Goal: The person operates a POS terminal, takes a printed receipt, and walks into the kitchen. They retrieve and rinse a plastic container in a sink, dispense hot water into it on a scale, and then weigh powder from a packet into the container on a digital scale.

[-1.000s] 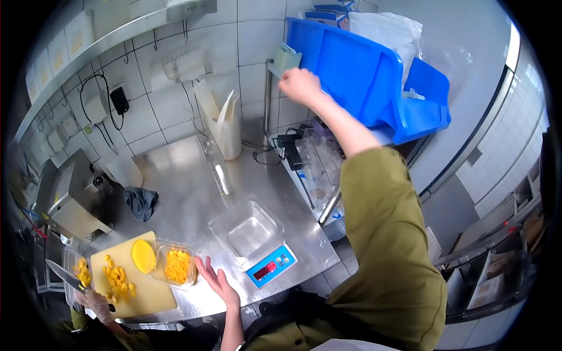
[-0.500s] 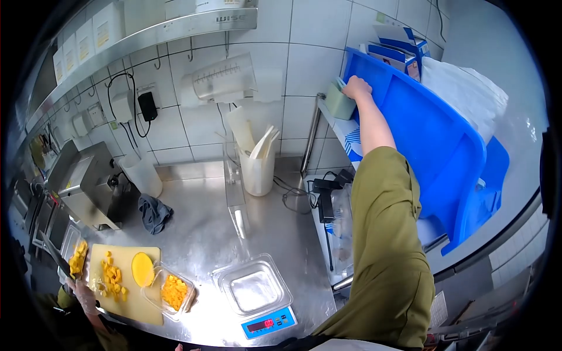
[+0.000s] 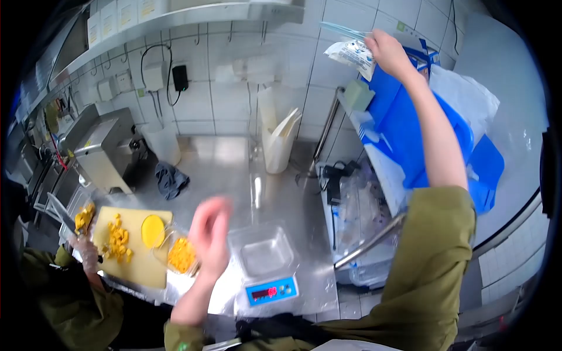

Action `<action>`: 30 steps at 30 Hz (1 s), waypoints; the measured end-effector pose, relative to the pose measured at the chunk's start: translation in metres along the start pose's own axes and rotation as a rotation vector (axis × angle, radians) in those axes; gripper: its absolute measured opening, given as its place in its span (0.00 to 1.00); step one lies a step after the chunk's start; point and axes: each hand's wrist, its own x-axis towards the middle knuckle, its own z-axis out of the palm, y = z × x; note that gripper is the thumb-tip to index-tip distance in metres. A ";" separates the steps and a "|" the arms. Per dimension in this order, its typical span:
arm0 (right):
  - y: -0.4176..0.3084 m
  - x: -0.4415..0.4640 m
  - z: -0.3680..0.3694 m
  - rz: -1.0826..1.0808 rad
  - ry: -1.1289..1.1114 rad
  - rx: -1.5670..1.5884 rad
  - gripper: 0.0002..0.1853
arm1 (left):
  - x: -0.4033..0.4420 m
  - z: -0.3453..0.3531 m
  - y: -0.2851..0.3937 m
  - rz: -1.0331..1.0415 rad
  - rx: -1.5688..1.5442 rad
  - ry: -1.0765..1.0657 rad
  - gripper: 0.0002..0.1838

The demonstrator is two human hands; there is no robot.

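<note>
My right hand point(image 3: 387, 54), raised at the upper right, pinches the top edge of a clear zip-lock bag point(image 3: 350, 57) that holds something white with dark print. Below it, a pale green box point(image 3: 358, 95) stands on the side shelf. My left hand point(image 3: 211, 237) is lifted over the counter, blurred, with thumb and fingers curved apart and nothing visible between them. Behind and beside it is a clear container of diced yellow fruit point(image 3: 182, 255), partly hidden by the hand. To its right, a clear empty container point(image 3: 266, 251) sits on a blue digital scale point(image 3: 271, 291).
At left, another person's gloved hand point(image 3: 86, 251) holds a knife point(image 3: 60, 212) beside a cutting board point(image 3: 140, 274) with fruit pieces. A grey cloth point(image 3: 171, 180), a steel machine point(image 3: 108, 149) and a tall utensil jug point(image 3: 277, 149) stand behind. A large blue plastic piece point(image 3: 404, 126) leans right.
My right hand has risen from the green box, bringing the zip-lock bag up. My left hand has come into view over the counter. The head view has shifted.
</note>
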 end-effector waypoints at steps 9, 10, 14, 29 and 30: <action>-0.195 -0.228 -0.148 0.000 -0.654 0.329 0.09 | -0.019 0.050 0.024 -0.485 -0.689 -0.469 0.21; -0.198 -0.247 -0.154 0.064 -0.630 0.328 0.09 | -0.033 0.054 0.022 -0.500 -0.650 -0.490 0.19; -0.213 -0.308 -0.160 0.289 -0.509 0.219 0.08 | -0.067 0.080 0.007 -0.272 -0.321 -0.429 0.19; -0.196 -0.412 -0.167 0.615 -0.568 0.548 0.13 | -0.149 0.088 0.004 -1.169 -0.704 -1.054 0.19; -0.190 -0.415 -0.170 0.558 -0.576 0.534 0.13 | -0.149 0.087 0.000 -1.171 -0.679 -1.049 0.20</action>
